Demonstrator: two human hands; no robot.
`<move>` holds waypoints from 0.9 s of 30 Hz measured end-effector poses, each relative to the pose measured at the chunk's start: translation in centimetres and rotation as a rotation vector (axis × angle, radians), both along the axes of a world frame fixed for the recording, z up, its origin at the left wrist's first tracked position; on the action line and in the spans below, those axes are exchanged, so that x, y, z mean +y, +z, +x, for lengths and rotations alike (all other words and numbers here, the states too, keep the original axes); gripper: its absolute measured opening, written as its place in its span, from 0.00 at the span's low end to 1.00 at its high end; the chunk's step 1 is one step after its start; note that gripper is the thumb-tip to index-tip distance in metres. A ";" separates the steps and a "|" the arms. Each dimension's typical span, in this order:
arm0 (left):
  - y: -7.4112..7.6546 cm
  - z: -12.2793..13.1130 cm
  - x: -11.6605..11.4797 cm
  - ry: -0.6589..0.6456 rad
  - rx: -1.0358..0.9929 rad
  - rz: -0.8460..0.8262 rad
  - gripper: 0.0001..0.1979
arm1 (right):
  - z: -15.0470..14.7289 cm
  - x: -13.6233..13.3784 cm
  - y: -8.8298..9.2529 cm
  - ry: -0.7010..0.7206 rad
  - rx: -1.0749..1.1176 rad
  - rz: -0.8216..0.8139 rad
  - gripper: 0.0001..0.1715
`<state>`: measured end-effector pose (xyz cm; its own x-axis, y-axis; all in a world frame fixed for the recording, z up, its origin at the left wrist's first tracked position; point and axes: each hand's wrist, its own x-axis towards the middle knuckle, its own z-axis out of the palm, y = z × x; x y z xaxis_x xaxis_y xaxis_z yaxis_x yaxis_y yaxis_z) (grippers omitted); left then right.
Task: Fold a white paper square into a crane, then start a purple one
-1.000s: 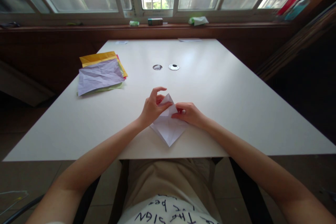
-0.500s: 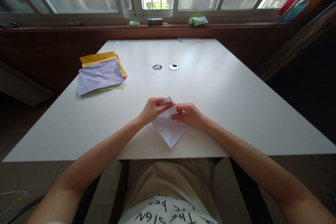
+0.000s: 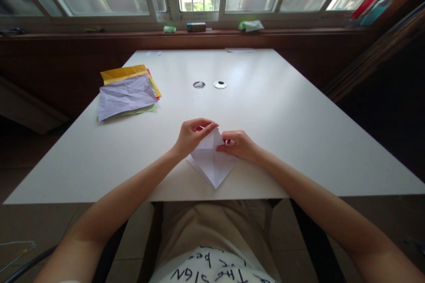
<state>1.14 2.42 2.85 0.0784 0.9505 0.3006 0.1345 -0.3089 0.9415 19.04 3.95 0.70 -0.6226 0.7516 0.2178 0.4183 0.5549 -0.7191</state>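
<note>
A pale, creased sheet of folded paper [image 3: 213, 163] lies near the front edge of the white table, one pointed corner towards me. My left hand [image 3: 196, 135] pinches its far tip between thumb and fingers. On the paper's right side, my right hand [image 3: 239, 143] is closed with its fingertips gripping the edge. Part of the paper's right corner is hidden under that hand. Crease lines cross the middle of the sheet.
The white table [image 3: 292, 141] has two round fittings, a left one [image 3: 199, 85] and a right one [image 3: 219, 85]. A stack of coloured paper [image 3: 128, 97] lies at the left edge. Small items, including a box [image 3: 196, 27], sit on the window sill.
My left hand has risen slightly and shifted a little left and away. The far tip of the paper, folded over before, now stands straighter. My right hand has barely moved.
</note>
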 end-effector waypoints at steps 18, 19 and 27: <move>-1.0 -0.4 0.2 -0.183 0.231 -0.080 0.11 | -0.1 -0.2 -0.1 -0.009 0.035 0.046 0.20; -0.9 -0.4 0.2 -0.174 0.246 -0.065 0.11 | -0.1 -0.2 -0.1 -0.004 0.037 0.040 0.20; -0.5 -0.5 0.1 -0.098 0.394 0.085 0.12 | -0.1 -0.2 0.1 0.025 0.051 0.028 0.19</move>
<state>0.67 2.49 2.31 0.2923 0.9060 0.3062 0.4452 -0.4123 0.7948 18.91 3.71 0.79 -0.6291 0.7288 0.2705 0.3671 0.5853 -0.7230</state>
